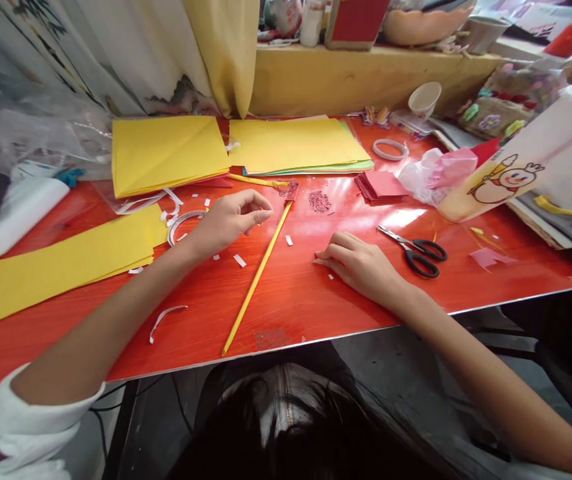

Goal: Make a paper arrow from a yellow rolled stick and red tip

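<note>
My left hand is over the table beside a thin yellow paper stick. Its fingers are curled in toward the thumb, and nothing shows in them. A small red paper piece sits at the stick's far end. To the right of the stick, my right hand rests low over the tabletop with its fingertips pinched together; whatever is between them is too small to name. Black-handled scissors lie just right of that hand. Small white paper scraps are scattered between the hands.
Yellow paper stacks lie at the back, and yellow strips at left. A tape roll is partly behind my left wrist. Red paper squares, a crumpled plastic bag and a tall drink cup stand on the right.
</note>
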### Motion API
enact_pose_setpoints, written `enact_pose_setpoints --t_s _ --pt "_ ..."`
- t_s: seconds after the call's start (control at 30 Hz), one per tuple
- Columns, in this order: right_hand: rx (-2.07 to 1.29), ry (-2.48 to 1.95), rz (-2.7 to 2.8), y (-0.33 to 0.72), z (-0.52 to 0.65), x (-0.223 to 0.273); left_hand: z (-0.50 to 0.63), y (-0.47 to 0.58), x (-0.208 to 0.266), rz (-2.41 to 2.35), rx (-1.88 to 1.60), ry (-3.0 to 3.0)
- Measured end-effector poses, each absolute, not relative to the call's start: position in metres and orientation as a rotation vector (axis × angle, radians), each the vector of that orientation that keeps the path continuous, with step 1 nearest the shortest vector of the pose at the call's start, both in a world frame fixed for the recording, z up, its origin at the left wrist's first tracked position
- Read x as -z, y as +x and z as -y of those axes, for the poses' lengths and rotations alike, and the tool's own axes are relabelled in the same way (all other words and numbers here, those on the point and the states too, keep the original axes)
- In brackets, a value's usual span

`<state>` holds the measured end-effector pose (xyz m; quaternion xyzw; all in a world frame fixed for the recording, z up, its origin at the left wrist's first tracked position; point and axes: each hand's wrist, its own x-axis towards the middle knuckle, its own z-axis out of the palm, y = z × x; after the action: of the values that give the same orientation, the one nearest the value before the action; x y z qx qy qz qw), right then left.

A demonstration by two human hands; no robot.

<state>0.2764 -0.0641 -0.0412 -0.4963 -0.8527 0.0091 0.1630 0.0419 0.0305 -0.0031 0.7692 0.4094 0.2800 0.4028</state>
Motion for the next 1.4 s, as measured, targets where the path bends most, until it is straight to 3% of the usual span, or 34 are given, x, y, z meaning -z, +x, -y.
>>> enact_pose_setpoints --t_s 0.17,0.37,0.6,0.8,1.1,1.4 --pt "-0.088 -1.418 2.497 0.277 0.079 0.037 -0.031 0.042 0.004 -1.035 -0.703 1.958" --pt "-0.374 -1.514 1.989 0.279 0.074 0.035 -0.027 0.043 0.005 -1.023 -0.698 2.176" --pt "-1.003 -1.431 1.401 0.266 0.071 0.022 0.006 0.060 0.003 -0.347 -0.503 2.611" --pt "-1.259 -1.244 1.149 0.251 0.075 0.020 0.012 0.062 -0.001 -0.286 -0.570 2.423" --pt "-1.564 -1.214 0.988 0.255 0.075 0.016 0.012 0.056 -0.011 -0.287 -0.408 2.180" --pt "-1.627 -1.200 1.041 0.259 0.076 0.021 0.009 0.051 -0.020 -0.245 -0.283 2.211"
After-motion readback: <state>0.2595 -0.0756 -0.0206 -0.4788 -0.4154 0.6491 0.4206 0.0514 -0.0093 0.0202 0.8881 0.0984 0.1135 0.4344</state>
